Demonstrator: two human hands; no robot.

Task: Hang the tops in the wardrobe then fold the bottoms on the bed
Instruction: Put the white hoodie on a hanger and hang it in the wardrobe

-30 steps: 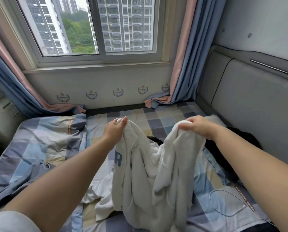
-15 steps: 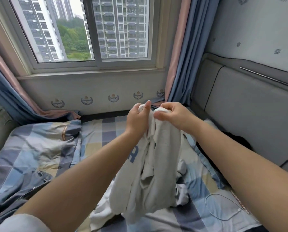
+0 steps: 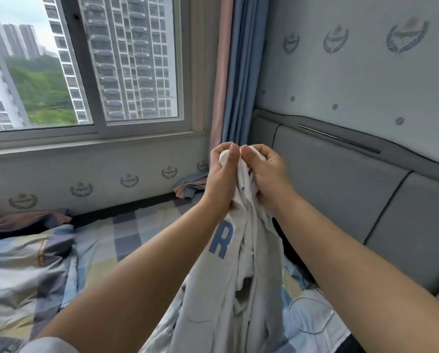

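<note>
White garment (image 3: 241, 276), one, bunched between two gripping hands (image 3: 241, 171).

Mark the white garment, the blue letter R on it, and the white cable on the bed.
white garment (image 3: 241, 309): head view, hanging body fabric.
blue letter R (image 3: 222, 239): head view, middle of the print.
white cable (image 3: 312, 331): head view, loop's lower curve.

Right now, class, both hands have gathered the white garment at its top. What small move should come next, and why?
Probably pass the bunched top into one hand. The left hand and right hand both grip the white garment side by side, thumbs almost touching, while it hangs over the bed. A freed hand could then take a hanger; none is in view.
</note>
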